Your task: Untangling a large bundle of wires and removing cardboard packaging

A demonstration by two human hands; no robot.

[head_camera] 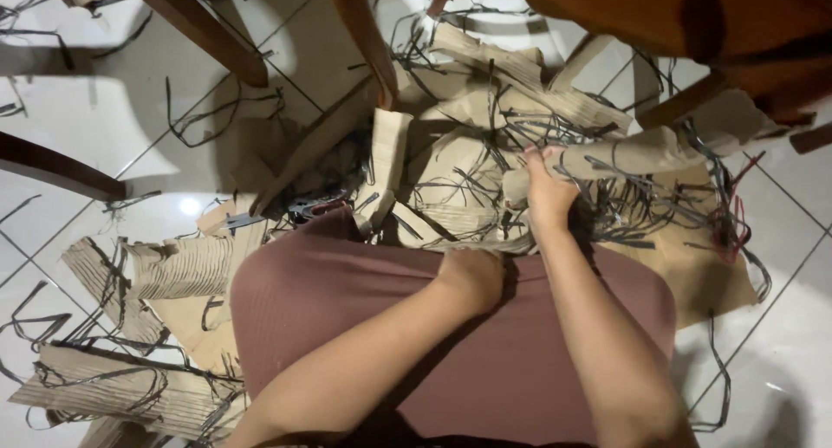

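Note:
My right hand [546,188] is closed around the end of a rolled piece of brown cardboard [637,152] that stretches to the right over the pile. My left hand [472,276] rests at the front edge of my lap, which a mauve skirt [347,301] covers. Its fingers curl down out of sight beside a flat cardboard strip [485,240]. I cannot see whether it grips anything. Ahead of both hands lies a heap of torn corrugated cardboard [451,166] tangled with thin black strips [624,210].
More ripped cardboard sheets [156,275] and black strips lie on the white tiled floor [78,127] to my left. Dark wooden chair legs [208,32] cross the top, another leg [52,166] enters from the left, and a wooden seat [693,15] hangs at the top right.

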